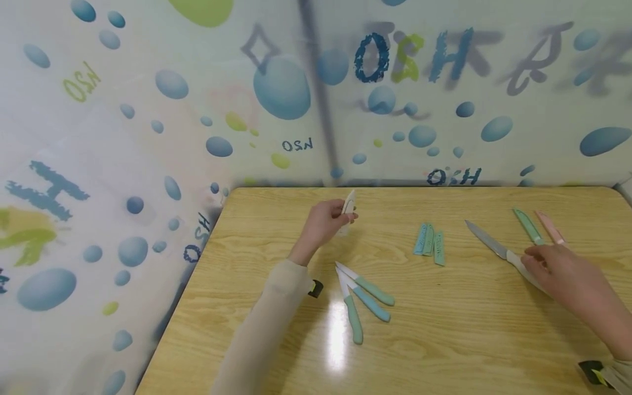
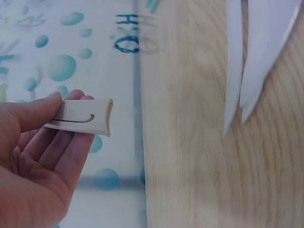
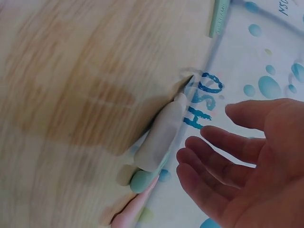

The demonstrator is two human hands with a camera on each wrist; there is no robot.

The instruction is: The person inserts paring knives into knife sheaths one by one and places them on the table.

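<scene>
My left hand (image 1: 326,220) pinches a white blade sheath (image 2: 85,116) between thumb and fingers, raised above the far left of the table. Its open end faces away from the palm in the left wrist view. My right hand (image 1: 560,271) hovers by the white handle (image 3: 164,133) of a large knife (image 1: 489,240). Its fingers are spread and slightly bent, with a gap to the handle in the right wrist view. That knife lies with its grey blade pointing to the far left.
Three small knives, two green-handled (image 1: 354,321) and one blue-handled (image 1: 372,304), lie fanned near the left forearm. Several blue and green sheaths (image 1: 428,239) lie mid-table. Long green (image 1: 527,226) and pink (image 1: 549,226) pieces lie beyond the right hand. A patterned wall (image 1: 395,142) stands behind.
</scene>
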